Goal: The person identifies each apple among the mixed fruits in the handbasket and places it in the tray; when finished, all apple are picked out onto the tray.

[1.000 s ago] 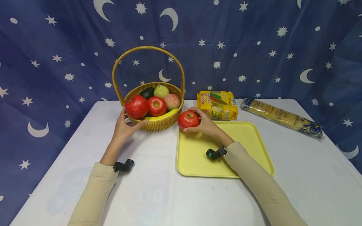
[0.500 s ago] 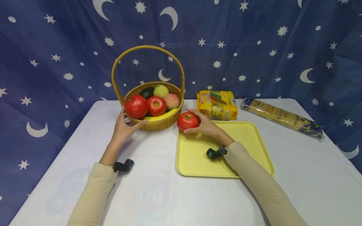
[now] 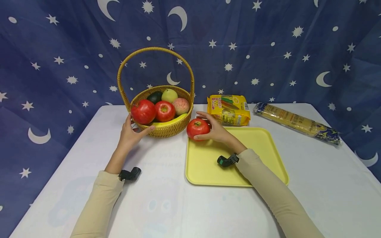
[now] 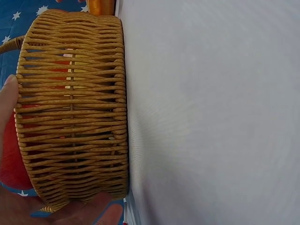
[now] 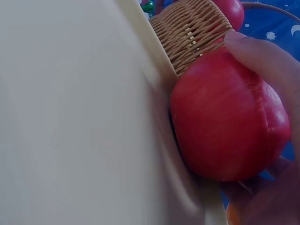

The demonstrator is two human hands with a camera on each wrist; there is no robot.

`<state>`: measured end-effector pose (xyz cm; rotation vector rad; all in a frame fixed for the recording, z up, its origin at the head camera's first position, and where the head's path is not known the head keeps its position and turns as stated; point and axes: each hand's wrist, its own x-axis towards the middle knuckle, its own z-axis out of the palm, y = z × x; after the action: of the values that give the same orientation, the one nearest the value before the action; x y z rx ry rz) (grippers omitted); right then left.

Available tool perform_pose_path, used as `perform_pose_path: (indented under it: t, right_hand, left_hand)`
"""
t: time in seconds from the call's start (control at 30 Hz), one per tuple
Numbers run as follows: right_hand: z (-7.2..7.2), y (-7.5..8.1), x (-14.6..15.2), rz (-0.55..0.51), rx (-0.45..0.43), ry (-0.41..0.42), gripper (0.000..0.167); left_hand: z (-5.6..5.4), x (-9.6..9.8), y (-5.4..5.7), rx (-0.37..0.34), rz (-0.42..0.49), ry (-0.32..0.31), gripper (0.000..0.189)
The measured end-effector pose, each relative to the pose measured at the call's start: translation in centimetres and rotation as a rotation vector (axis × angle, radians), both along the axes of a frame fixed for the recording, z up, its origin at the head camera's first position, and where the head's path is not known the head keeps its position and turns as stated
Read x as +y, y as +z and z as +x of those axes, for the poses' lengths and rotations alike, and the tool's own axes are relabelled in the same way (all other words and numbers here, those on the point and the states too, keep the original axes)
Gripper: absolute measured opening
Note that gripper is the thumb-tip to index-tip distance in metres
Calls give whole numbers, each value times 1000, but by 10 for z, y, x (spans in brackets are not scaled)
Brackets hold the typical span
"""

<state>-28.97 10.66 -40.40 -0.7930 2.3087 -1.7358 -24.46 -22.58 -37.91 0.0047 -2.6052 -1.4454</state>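
In the head view my right hand point(image 3: 215, 129) holds a red apple point(image 3: 197, 129) over the far left corner of the yellow tray point(image 3: 232, 178). Its thumb lies against the near side, and a finger is raised a little off the top. The right wrist view shows this apple point(image 5: 227, 119) low against the tray rim. My left hand point(image 3: 131, 134) grips the left front of a wicker basket point(image 3: 166, 133), thumb on the front wall, fingers round the side. Inside lie a large red fruit point(image 3: 144, 112), another red apple point(image 3: 165, 111), a banana point(image 3: 169, 123), and several others.
Behind the tray lies a yellow food packet point(image 3: 228, 110). To its right is a long plastic-wrapped bundle point(image 3: 297, 123). A tall handle point(image 3: 155, 49) arches over the basket. A blue curtain point(image 3: 268, 49) with moons and stars hangs along the table's back edge.
A finger of my right hand has lifted slightly from the apple's top. The apple has barely moved, and my left hand stays at the basket.
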Motion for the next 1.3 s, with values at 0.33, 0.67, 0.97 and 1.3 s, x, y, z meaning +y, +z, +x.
perform_pose_path:
  t: [0.33, 0.67, 0.97, 1.3]
  right_hand:
    - [0, 1, 2, 97, -24, 8, 78]
    - [1, 2, 3, 67, -24, 40, 78]
    - [3, 4, 3, 46, -38, 46, 75]
    - [6, 8, 2, 12, -26, 8, 71]
  left_hand:
    - [0, 1, 1, -9, 1, 4, 103]
    - [1, 0, 0, -20, -7, 9, 105]
    - [1, 0, 1, -29, -21, 16, 106]
    - [1, 0, 1, -14, -9, 5, 105]
